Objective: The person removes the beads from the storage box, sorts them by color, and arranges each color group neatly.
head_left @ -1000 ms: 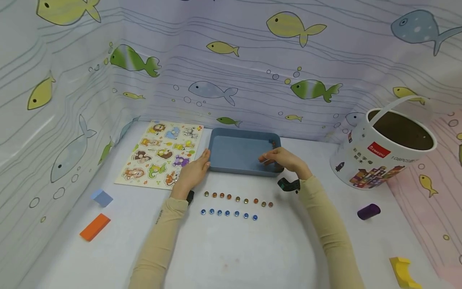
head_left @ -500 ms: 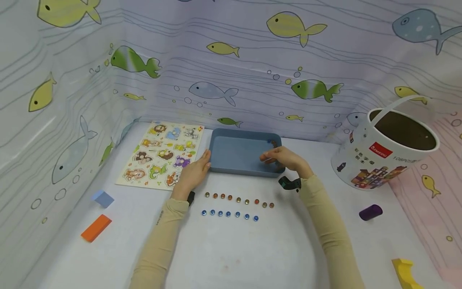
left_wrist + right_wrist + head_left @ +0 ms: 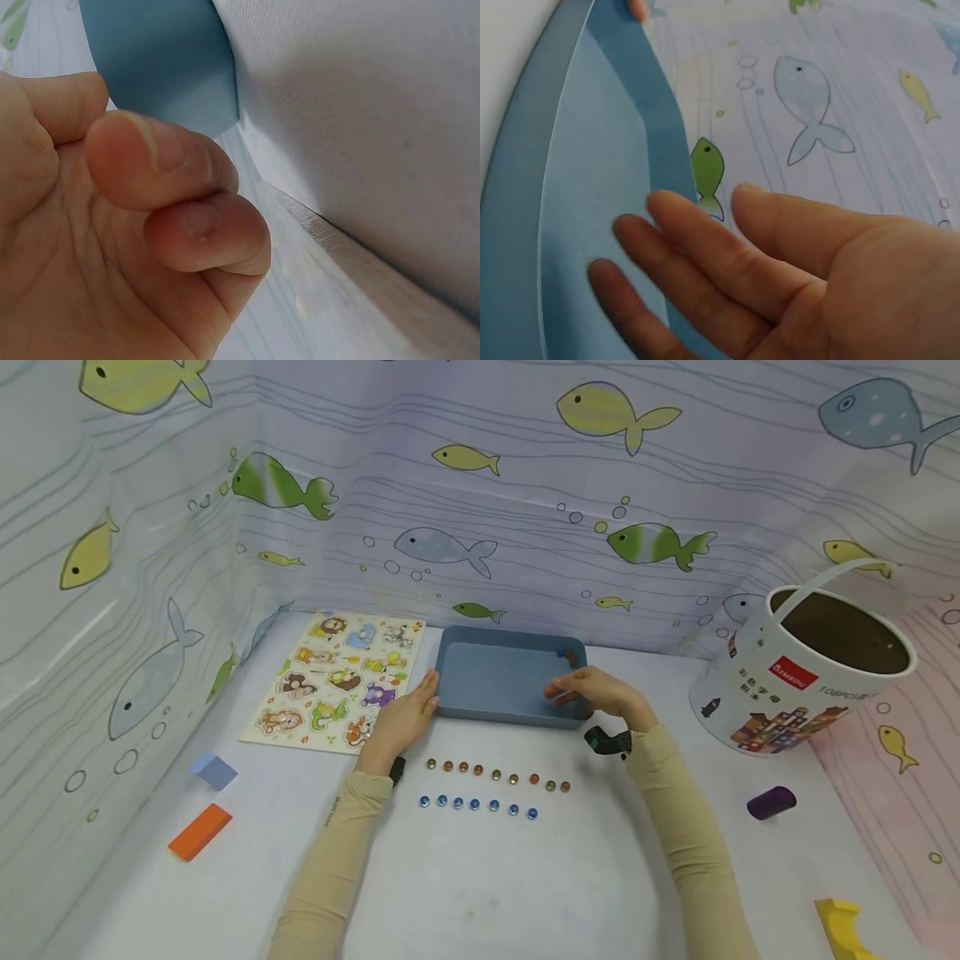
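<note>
A shallow blue tray point(image 3: 495, 681) sits at the middle back of the white table. My left hand point(image 3: 407, 714) rests against its left wall with loosely curled fingers point(image 3: 172, 180), and the tray's wall point(image 3: 157, 67) shows just beyond them. My right hand point(image 3: 588, 691) hovers over the tray's near right part, fingers point(image 3: 705, 255) straight and holding nothing above the tray floor point(image 3: 585, 217). Two small beads point(image 3: 566, 654) lie in the far right corner. In front of the tray run a row of orange-brown beads point(image 3: 495, 774) and a row of blue beads point(image 3: 476, 804).
An animal puzzle board point(image 3: 337, 681) lies left of the tray. A white bucket point(image 3: 802, 677) stands at the right, with a purple cylinder point(image 3: 771, 802) and a yellow block point(image 3: 843, 927) nearer me. An orange block point(image 3: 199, 831) and a blue block point(image 3: 213, 771) lie at the left. Fish-print curtains wall three sides.
My right hand has shifted slightly right and toward me over the tray, its fingers a little straighter. The left hand, tray and bead rows have stayed put.
</note>
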The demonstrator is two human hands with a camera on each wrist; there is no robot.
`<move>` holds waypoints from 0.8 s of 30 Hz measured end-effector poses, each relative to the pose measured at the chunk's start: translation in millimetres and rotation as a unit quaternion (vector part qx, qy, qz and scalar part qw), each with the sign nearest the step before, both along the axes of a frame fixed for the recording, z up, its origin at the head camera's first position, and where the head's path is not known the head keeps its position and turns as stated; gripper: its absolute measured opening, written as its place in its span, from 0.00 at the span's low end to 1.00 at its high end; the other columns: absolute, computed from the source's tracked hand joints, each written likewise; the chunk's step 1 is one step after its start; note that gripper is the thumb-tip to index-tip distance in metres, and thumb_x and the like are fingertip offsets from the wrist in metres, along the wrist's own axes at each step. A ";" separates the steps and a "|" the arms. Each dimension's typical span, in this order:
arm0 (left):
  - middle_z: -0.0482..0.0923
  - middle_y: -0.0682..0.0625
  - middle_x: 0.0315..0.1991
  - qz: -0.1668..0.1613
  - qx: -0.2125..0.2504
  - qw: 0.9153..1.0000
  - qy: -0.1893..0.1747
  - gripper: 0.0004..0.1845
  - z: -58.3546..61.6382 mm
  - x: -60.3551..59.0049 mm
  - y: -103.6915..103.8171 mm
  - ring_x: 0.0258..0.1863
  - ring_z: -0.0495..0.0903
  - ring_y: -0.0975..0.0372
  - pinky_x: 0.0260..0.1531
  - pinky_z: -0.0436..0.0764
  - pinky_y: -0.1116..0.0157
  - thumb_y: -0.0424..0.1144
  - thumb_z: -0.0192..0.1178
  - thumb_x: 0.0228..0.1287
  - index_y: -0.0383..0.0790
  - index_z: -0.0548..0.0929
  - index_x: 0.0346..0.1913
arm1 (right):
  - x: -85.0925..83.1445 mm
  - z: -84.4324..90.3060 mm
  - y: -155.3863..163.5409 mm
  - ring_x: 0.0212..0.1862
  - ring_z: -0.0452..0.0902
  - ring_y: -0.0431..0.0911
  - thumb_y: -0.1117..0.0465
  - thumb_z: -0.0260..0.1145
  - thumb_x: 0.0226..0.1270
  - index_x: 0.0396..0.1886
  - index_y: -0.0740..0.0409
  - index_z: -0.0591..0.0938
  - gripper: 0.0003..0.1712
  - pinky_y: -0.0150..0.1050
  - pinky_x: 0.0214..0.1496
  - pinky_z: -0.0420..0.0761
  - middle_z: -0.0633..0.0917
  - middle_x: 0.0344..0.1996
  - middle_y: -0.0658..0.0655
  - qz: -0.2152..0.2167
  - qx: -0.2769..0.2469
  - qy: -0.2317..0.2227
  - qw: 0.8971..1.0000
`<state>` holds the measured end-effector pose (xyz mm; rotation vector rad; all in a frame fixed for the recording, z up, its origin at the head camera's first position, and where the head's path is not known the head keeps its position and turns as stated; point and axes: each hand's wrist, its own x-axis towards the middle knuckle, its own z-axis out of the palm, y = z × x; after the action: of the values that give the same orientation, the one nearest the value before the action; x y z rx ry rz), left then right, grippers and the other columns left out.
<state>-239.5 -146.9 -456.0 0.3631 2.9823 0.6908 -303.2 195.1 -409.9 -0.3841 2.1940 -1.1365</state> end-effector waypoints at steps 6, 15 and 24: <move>0.50 0.46 0.77 0.001 0.004 1.000 -0.002 0.29 -0.5 -0.2 0.2 0.63 0.72 0.41 0.61 0.74 0.46 0.45 0.39 0.79 0.39 0.52 0.76 | -7.1 -4.8 -5.5 0.68 0.68 0.60 0.53 0.46 0.80 0.64 0.64 0.75 0.25 0.61 0.73 0.61 0.75 0.64 0.66 -0.060 -0.020 0.075 0.995; 0.51 0.48 0.77 0.007 0.003 1.000 -0.008 0.29 -0.1 1.5 1.2 0.63 0.72 0.42 0.60 0.75 0.47 0.46 0.39 0.79 0.41 0.53 0.76 | -30.4 -19.7 -11.1 0.67 0.71 0.56 0.53 0.49 0.79 0.63 0.62 0.75 0.24 0.55 0.72 0.67 0.77 0.63 0.64 -0.183 -0.087 0.100 0.974; 0.50 0.49 0.77 0.010 0.010 1.000 -0.014 0.29 -0.1 1.4 1.7 0.64 0.72 0.42 0.61 0.75 0.47 0.46 0.39 0.79 0.42 0.53 0.76 | -40.0 -27.6 -18.0 0.56 0.80 0.57 0.61 0.52 0.76 0.62 0.63 0.76 0.20 0.48 0.59 0.80 0.79 0.59 0.64 -0.265 -0.048 0.119 0.956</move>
<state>-238.2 -145.2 -456.0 0.3229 2.9589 0.7217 -343.2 177.1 -437.4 0.0439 2.5439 -1.5501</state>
